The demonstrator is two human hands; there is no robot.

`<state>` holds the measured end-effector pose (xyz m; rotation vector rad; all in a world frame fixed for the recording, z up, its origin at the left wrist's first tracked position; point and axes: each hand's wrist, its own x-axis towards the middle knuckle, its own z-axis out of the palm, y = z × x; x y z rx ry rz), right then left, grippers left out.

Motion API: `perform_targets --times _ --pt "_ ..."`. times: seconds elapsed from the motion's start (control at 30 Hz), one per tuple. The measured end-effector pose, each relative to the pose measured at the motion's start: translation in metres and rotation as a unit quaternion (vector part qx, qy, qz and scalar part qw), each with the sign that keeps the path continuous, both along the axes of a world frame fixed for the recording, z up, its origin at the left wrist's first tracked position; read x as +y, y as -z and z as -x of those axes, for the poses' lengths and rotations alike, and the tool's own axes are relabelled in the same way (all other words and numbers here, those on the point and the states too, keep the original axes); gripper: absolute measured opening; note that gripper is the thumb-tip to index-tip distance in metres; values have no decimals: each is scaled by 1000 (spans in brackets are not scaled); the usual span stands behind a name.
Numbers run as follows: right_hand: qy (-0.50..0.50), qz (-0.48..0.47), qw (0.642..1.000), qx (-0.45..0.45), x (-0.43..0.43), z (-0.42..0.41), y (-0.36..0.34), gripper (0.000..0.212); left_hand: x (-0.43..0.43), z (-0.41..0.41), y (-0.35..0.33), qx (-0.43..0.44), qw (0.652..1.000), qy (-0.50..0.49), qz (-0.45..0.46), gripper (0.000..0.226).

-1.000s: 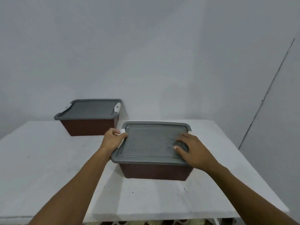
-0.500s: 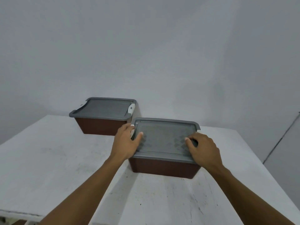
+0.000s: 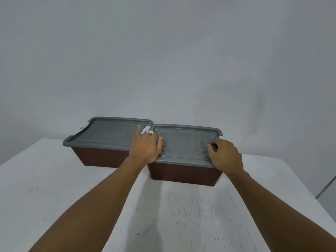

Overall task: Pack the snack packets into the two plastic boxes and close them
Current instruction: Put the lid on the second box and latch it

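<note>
- Brown plastic forms both boxes: the left box (image 3: 101,157) and the right box (image 3: 183,173) stand side by side on the white table (image 3: 54,188), near its far edge by the grey wall (image 3: 163,51)
- Each box is closed with a grey lid; the left lid (image 3: 109,131) and the right lid (image 3: 185,142) meet, or nearly meet, at their inner corners
- A white latch (image 3: 146,130) shows between the two lids, just beyond the left hand (image 3: 145,148)
- The left hand lies across the join with its fingers spread: the forefinger stretches out over the left lid and the thumb rests on the right lid
- The right hand (image 3: 225,155) sits on the right-hand part of the right lid, fingers bent and close together with the tips down on it; whether they hook anything cannot be told
</note>
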<state>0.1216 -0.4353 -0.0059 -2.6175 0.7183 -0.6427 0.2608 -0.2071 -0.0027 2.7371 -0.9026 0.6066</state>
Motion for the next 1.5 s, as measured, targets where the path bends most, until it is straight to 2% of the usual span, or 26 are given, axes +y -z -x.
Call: perform_targets --times 0.17,0.33,0.43,0.57,0.7,0.77,0.83,0.9,1.07,1.2,1.27,1.37,1.5 --pt "14 0 1000 -2 -17 -30 0 20 -17 -35 4 -20 1000 3 5 50" --pt "16 12 1000 -10 -22 -37 3 16 -24 -47 4 17 999 26 -10 49" --pt "23 60 998 -4 -21 -35 3 22 -22 -38 -2 30 999 37 9 45" --pt "50 133 989 30 -3 -29 3 36 5 -38 2 94 989 108 20 45" --pt "-26 120 992 33 60 -32 7 39 72 -56 11 41 992 112 -28 59" --pt "-63 128 989 31 96 -45 9 42 102 -65 12 36 994 93 -37 72" --pt "-91 139 986 31 125 -62 9 44 120 -75 11 34 996 71 -45 76" --pt "-100 145 984 30 143 -75 12 45 126 -81 11 28 997 68 -40 72" --pt "-50 199 979 -20 150 -93 28 40 121 -87 21 -37 998 59 0 50" --pt "-29 237 971 9 151 -96 28 40 122 -90 22 -34 997 62 7 48" --pt "-26 225 974 25 155 -92 28 43 122 -87 24 -16 998 61 4 53" --pt "-24 150 988 41 166 -85 21 50 123 -79 18 21 998 58 -19 65" --pt "-52 125 991 12 187 -38 46 54 142 -37 35 37 994 98 -4 70"
